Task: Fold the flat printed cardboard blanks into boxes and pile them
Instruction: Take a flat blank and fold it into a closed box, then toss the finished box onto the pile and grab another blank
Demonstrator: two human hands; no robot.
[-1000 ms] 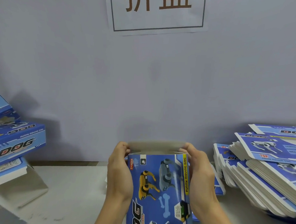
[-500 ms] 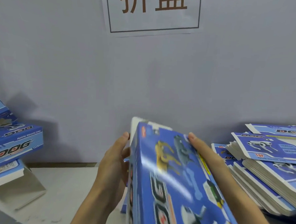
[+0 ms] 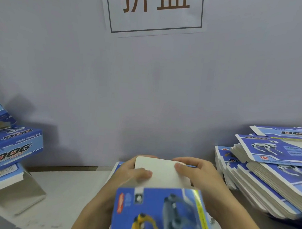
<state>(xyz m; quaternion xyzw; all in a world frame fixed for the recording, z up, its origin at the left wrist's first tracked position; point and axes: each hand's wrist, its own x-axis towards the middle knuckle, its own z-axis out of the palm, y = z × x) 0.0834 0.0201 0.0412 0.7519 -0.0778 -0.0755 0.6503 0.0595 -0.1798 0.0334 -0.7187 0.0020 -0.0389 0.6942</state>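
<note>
A blue printed cardboard box (image 3: 160, 213) is held at six o'clock. Its plain white end flap (image 3: 161, 174) is pinched by the left hand (image 3: 131, 174) and right hand (image 3: 199, 178), probably for tucking shut.

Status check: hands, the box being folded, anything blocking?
Left hand and right hand both pinching the white end flap. Printed box half-formed, held above table. Nothing blocking.
</note>
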